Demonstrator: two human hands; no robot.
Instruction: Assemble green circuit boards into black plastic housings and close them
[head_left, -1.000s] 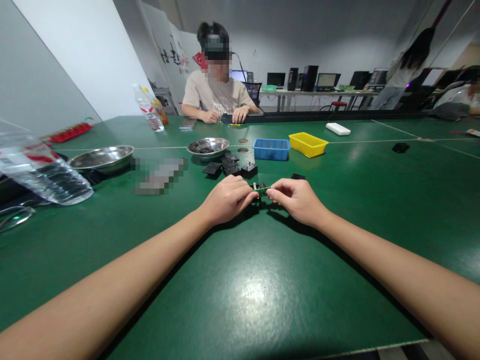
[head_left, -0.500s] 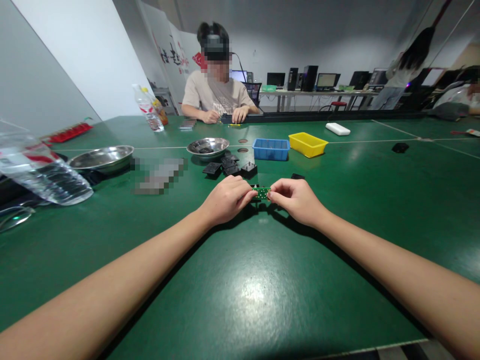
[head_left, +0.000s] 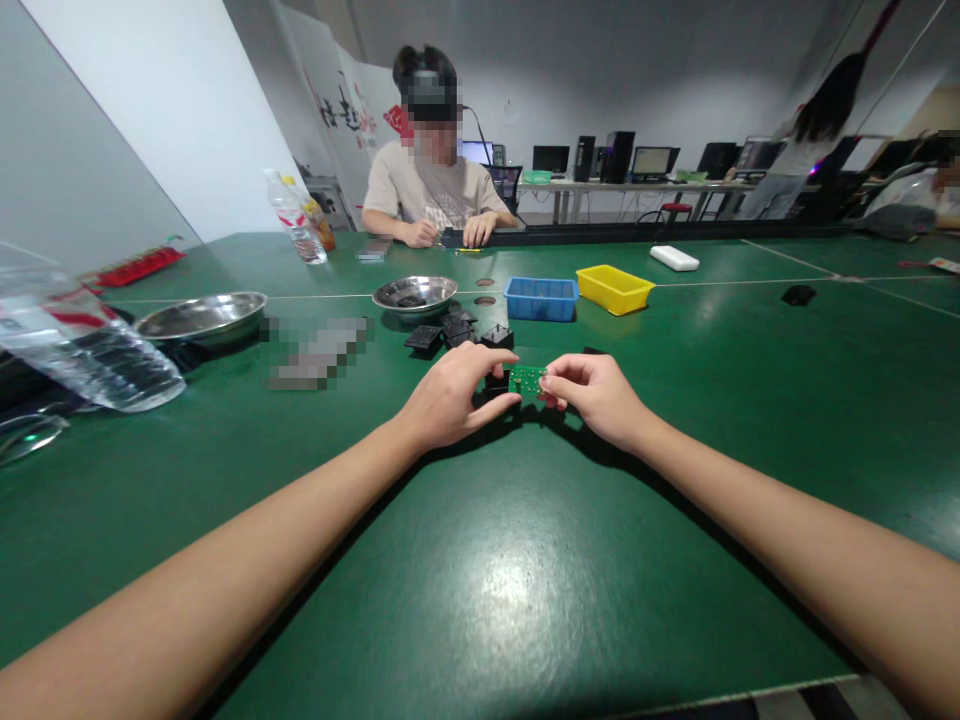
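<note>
A small green circuit board (head_left: 528,381) with dotted solder points is held up just above the table. My right hand (head_left: 596,395) pinches its right end between thumb and fingers. At the board's left end is my left hand (head_left: 457,395), its thumb and forefinger spread apart around that end. Behind those two fingers a black part (head_left: 495,382) shows; whether the hidden fingers touch it I cannot tell. Several black plastic housings (head_left: 459,328) lie in a loose group beyond my left hand. Another black piece (head_left: 595,351) peeks out behind my right hand.
Past the hands stand a steel bowl (head_left: 415,294), a blue tray (head_left: 541,300) and a yellow tray (head_left: 615,290). On the left are a steel dish (head_left: 202,318) and a water bottle (head_left: 90,340). A co-worker (head_left: 439,190) sits across the green table (head_left: 480,560).
My left thumb and forefinger have parted from the board's left end. In my right hand, the board has tilted so more of its face shows.
</note>
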